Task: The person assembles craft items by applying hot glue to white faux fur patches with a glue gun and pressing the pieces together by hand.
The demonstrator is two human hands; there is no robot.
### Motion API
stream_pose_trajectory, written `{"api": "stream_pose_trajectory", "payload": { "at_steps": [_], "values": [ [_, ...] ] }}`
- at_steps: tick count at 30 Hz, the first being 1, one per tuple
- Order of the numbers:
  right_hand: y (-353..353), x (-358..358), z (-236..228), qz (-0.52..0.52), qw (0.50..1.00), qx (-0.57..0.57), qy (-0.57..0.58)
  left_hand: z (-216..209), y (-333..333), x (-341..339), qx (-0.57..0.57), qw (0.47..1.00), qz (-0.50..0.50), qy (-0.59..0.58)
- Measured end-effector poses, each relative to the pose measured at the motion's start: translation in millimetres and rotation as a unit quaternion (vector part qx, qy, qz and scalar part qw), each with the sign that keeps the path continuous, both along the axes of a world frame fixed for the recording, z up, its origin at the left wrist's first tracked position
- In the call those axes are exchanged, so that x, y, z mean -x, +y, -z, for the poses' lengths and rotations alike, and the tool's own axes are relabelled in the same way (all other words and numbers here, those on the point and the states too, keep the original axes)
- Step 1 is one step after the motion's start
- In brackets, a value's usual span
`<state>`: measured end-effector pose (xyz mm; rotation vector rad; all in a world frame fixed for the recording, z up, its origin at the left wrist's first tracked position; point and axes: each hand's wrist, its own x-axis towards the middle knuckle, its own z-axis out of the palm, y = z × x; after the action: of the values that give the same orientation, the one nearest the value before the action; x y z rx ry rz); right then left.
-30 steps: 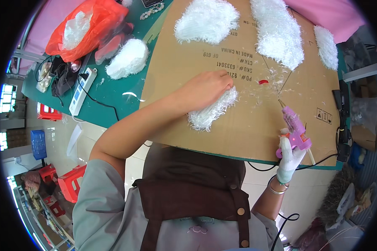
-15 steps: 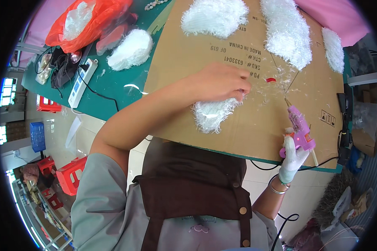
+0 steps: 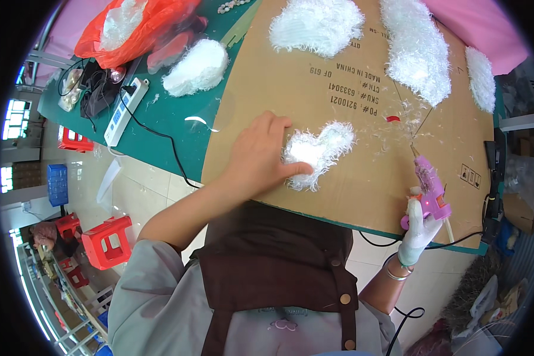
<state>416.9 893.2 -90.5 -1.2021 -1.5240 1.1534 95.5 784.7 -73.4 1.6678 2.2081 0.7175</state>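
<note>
A small white fluffy fabric piece (image 3: 329, 148) lies on the brown cardboard sheet (image 3: 362, 196) in front of me, with a glossy smooth patch near its left end. Along its left edge rests my left hand (image 3: 258, 151), bare and open, fingers stretched out and the thumb touching the piece. My right hand (image 3: 418, 231), in a white glove, is closed round a purple hot glue gun (image 3: 430, 184). Its nozzle tip points away from me, and a pale glue stick sticks out at its back. Beyond the nozzle are a small red scrap (image 3: 393, 119) and loose white fibres.
Larger white fluffy pieces (image 3: 317, 26) lie along the far side of the cardboard. On the green table (image 3: 160, 160) to the left are another white piece (image 3: 196, 68), a white power strip (image 3: 126, 113) with black cords, and a red plastic bag (image 3: 95, 38). Red stools (image 3: 107, 242) stand on the floor.
My left hand has moved off the top of the fluffy piece to its left side, and its fingers have opened. The piece now shows more fully. The glue gun keeps its place on the cardboard.
</note>
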Motion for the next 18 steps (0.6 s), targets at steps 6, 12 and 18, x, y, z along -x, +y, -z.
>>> {"api": "stream_pose_trajectory", "payload": {
  "at_steps": [6,12,18],
  "values": [
    [1.3,-3.3,-2.9,-0.004,0.999,0.033,0.001,1.7,27.4,-12.6,0.067,0.994,0.045,-0.071],
    [27.5,-18.9,-31.2,-0.023,0.997,0.076,0.011,-31.3,168.7,-16.8,-0.138,0.977,0.139,-0.083],
    [62.9,-56.7,-44.0,-0.180,0.968,0.151,-0.084,1.9,282.8,-46.6,-0.083,0.978,0.182,0.062]
  ]
}}
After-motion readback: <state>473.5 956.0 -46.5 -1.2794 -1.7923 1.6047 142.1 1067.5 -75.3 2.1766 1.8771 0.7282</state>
